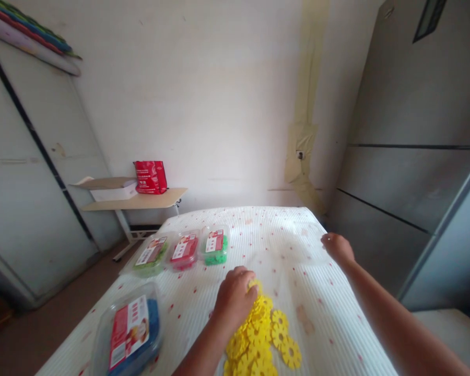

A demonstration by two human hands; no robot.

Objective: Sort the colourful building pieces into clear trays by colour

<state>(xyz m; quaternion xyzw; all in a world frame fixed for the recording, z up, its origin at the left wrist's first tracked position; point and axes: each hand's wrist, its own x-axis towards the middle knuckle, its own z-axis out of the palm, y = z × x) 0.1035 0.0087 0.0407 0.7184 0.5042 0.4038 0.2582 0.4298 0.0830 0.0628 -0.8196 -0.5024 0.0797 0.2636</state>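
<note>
A heap of yellow snowflake discs (256, 334) lies on the near part of the table. My left hand (237, 292) is at the heap's far end, with its fingers curled round some discs and its thumb against them. Over the table's right edge, my right hand (339, 248) pinches the rim of a clear plastic box (307, 245). This box is see-through and faint against the cloth, so its exact shape is hard to make out.
Lidded boxes stand on the left: one with blue pieces (129, 331), and farther back a light green one (151, 256), a red one (184, 250) and a green one (215, 245). A side table (156, 201) bears a red bag (151, 177). A grey fridge (411, 156) stands right.
</note>
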